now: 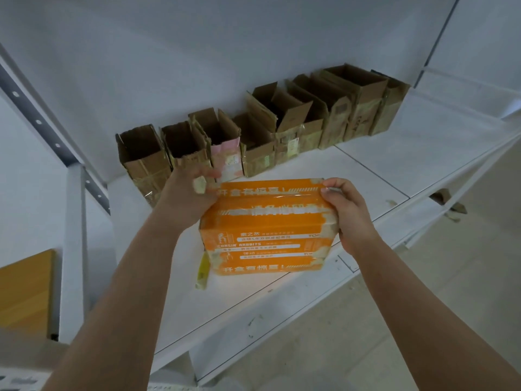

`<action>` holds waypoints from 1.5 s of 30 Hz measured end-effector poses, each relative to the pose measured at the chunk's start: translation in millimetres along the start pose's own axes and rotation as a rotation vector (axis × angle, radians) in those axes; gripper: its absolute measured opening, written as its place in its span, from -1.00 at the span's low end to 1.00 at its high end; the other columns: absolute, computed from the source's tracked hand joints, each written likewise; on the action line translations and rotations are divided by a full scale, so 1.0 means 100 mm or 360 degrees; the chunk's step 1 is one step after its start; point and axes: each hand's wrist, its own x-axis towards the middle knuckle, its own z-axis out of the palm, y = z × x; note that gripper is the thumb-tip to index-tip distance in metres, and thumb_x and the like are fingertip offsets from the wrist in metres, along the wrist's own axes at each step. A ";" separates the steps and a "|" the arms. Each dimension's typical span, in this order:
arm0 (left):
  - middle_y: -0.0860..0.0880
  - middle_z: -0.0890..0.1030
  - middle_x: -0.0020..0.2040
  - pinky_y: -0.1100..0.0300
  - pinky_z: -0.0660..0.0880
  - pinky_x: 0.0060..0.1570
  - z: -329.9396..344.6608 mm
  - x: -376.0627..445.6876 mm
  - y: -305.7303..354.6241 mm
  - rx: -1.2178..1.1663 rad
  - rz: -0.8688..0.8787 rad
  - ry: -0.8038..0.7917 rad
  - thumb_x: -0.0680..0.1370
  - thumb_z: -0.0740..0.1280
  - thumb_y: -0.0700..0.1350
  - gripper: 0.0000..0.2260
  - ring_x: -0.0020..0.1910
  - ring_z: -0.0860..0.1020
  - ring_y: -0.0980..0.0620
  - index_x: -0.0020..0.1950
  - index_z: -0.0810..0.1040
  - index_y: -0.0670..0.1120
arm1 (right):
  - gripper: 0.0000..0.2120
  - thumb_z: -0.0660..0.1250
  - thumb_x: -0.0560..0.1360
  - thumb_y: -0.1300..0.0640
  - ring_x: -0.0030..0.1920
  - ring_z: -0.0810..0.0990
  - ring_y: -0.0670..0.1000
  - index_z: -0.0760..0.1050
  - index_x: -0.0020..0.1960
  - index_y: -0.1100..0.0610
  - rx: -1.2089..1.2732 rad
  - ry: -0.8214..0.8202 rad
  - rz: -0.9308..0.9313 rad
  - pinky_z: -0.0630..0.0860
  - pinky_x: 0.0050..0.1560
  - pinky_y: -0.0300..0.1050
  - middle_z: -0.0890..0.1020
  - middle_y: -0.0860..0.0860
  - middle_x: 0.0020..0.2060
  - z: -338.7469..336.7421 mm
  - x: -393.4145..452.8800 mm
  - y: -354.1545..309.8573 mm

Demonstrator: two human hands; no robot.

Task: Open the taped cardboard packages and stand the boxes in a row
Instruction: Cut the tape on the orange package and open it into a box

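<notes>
An orange taped cardboard package (267, 230) with white print is held above the white shelf (380, 170). My left hand (186, 193) grips its left end and pinches a torn scrap of tape at the top corner. At the right end, my right hand (346, 213) curls around the box, thumb on the top edge. Clear tape runs across the top, and a loose tape strip (202, 273) hangs from the lower left corner. Several opened brown boxes (253, 131) stand in a row along the back wall.
A metal upright post (42, 125) with holes stands at the left. A wooden panel (25, 289) leans at the lower left. Tape and cardboard scraps (448, 204) lie at the shelf's right edge. Pale floor shows below right.
</notes>
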 end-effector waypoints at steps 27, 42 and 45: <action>-0.02 -0.11 0.62 -0.11 -0.12 0.52 0.53 -0.02 0.27 0.1097 0.0321 -0.0315 0.58 -0.16 0.32 -0.40 0.59 -0.15 -0.04 0.60 -0.07 0.17 | -0.64 0.16 0.50 0.23 0.15 0.55 -0.04 0.55 0.17 -0.07 -0.2881 -0.0141 -0.0179 0.04 0.44 -0.04 0.65 -0.07 0.01 -0.65 0.74 0.46; 0.15 0.40 0.45 -0.15 0.22 0.45 0.42 -0.06 0.29 0.0215 0.0305 -0.0207 0.30 -0.10 0.64 -0.24 0.44 0.36 -0.08 0.46 0.09 0.42 | -0.94 0.37 0.55 0.10 -0.07 0.64 -0.04 0.60 -0.02 -0.04 -0.0995 -0.0589 -0.0297 0.54 -0.06 -0.10 0.68 -0.05 -0.09 0.25 0.14 -1.24; 0.20 0.50 0.32 -0.09 0.41 0.31 0.39 -0.11 0.26 -0.0268 0.0438 -0.0092 0.34 0.00 0.61 -0.37 0.34 0.48 0.02 0.35 0.28 0.44 | -0.90 0.36 0.54 0.02 -0.06 0.67 0.00 0.62 0.01 -0.01 -0.1066 -0.0786 -0.0287 0.59 0.02 0.00 0.70 -0.02 -0.09 0.56 -0.05 -1.21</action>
